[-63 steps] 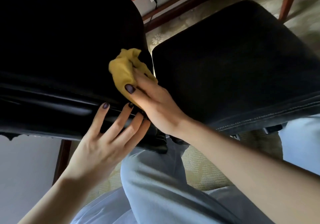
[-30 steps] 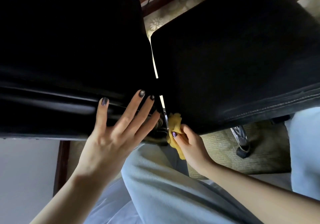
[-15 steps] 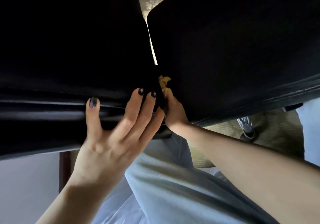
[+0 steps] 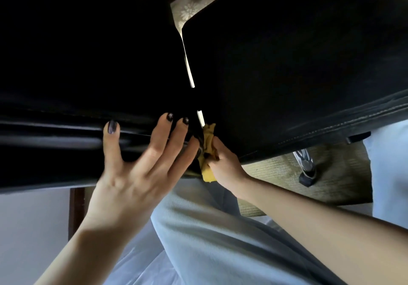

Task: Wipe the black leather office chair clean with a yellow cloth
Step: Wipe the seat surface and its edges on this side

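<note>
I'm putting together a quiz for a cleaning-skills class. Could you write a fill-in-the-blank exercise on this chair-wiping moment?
1. The cloth gripped by the right hand is ____ in colour.
2. The left hand holds ____ and presses flat on the black chair.
3. The cloth sits at the narrow ____ between the chair's two black cushions.

Missing words: yellow; nothing; gap.
</note>
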